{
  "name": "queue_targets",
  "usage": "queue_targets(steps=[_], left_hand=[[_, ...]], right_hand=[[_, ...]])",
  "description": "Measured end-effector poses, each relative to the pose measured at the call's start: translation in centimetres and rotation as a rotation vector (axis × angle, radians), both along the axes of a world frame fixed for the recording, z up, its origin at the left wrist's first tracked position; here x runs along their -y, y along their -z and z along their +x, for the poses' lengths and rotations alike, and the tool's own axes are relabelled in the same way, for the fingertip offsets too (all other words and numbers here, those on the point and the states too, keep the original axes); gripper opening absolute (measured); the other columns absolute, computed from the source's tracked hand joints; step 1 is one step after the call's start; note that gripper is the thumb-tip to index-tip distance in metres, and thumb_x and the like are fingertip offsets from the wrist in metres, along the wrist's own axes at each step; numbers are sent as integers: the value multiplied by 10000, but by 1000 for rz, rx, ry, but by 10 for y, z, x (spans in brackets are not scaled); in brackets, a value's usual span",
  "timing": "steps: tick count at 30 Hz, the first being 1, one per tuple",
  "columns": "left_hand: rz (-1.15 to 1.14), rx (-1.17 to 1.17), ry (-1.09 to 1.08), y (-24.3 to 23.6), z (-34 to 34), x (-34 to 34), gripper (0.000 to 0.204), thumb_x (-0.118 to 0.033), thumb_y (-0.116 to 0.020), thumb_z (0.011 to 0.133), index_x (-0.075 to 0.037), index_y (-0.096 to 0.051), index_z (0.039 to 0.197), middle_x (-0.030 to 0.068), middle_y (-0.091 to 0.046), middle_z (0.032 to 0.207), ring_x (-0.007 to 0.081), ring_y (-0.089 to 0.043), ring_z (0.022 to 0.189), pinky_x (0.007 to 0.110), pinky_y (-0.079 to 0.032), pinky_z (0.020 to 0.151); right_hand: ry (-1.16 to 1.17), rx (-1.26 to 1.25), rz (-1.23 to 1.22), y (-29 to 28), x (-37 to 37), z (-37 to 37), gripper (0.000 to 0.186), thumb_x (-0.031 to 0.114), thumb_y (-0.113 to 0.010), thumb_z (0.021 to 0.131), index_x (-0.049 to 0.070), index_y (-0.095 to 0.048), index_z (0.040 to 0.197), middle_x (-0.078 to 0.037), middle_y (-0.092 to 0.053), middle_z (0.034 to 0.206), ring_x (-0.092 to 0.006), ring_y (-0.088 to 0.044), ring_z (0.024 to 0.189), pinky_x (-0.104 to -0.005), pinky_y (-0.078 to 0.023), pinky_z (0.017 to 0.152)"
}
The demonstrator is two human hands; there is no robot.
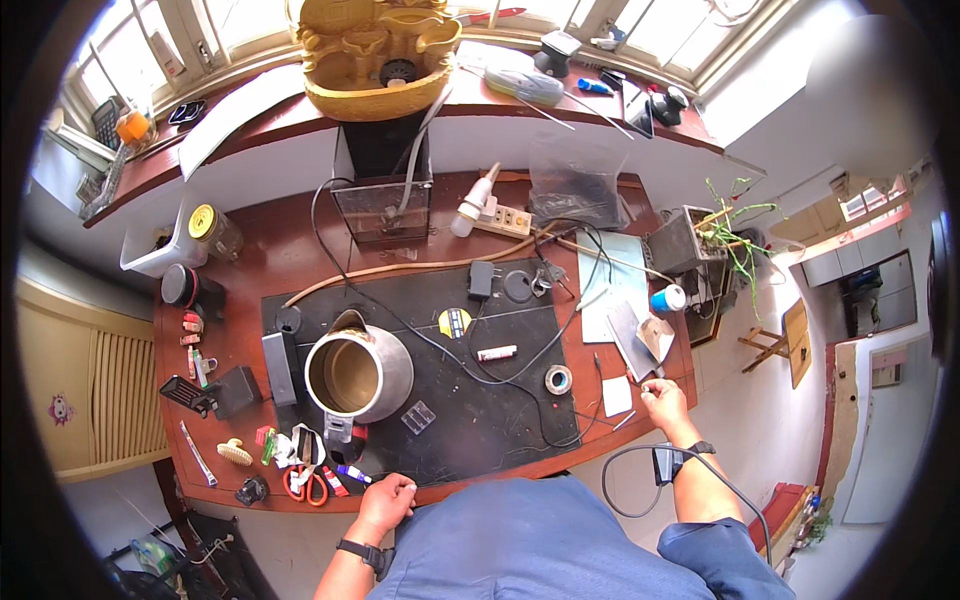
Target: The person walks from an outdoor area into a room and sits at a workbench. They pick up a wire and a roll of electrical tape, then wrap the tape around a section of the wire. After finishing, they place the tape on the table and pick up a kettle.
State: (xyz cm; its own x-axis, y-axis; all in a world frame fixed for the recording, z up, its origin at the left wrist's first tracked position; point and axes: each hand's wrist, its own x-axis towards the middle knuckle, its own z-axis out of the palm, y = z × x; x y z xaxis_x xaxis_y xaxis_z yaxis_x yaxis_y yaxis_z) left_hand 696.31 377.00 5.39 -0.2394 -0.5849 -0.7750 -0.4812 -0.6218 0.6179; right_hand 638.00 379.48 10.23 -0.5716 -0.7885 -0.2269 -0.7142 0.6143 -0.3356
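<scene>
My left hand rests at the table's front edge, its fingers curled with nothing visible in them. Nearest to it lie a blue-and-white marker-like piece and orange-handled scissors. At the table's right edge, my right hand has its fingertips pinched together; whatever they may hold is too small to make out. A white paper square and a thin white stick lie beside it. Left of centre, a metal kettle stands uncovered on the black mat, its handle toward me.
A cable runs from the device at my right wrist. Cords cross the mat near a tape roll and black adapter. Behind are a power strip and clear tank. A can and potted plant stand right.
</scene>
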Motion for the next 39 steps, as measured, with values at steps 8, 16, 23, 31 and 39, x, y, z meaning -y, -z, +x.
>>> queue_targets(steps=[8,16,23,31,39], left_hand=[[-76,89,57,1,-4,-6,218,-228,-667,1011,-28,-723,1076,62,-765,815,148,-740,684,319,-583,660],[-202,201,82,-2,-13,-16,225,-242,-694,976,-33,-742,1046,99,-781,850,204,-758,734,359,-591,722],[-222,298,90,-8,-22,-29,271,-293,-728,947,-50,-768,1061,144,-791,932,275,-766,895,395,-594,823],[-237,311,90,-16,-38,-44,279,-292,-732,951,-46,-770,1077,142,-791,940,253,-763,886,380,-591,825],[-240,276,95,-21,-72,-49,248,-252,-738,964,-21,-757,1053,106,-785,907,185,-735,839,352,-583,790]], right_hand=[[-8,7,-70,-3,-6,2,198,167,-773,872,113,-797,1062,-114,-712,1050,-267,-704,865,-403,-568,812],[-16,56,-109,0,-10,-9,240,187,-786,863,103,-792,1088,-111,-727,1120,-274,-727,1011,-383,-571,905],[-54,75,-149,-2,-14,-14,252,180,-790,864,106,-792,1105,-103,-726,1110,-265,-729,1011,-379,-572,899],[-141,182,-238,-21,-21,-15,235,170,-788,889,83,-787,1108,-80,-740,1041,-219,-734,951,-346,-575,850],[-216,248,-333,-34,-33,-36,244,213,-769,916,51,-772,1098,-114,-775,1039,-243,-758,996,-363,-579,884]])
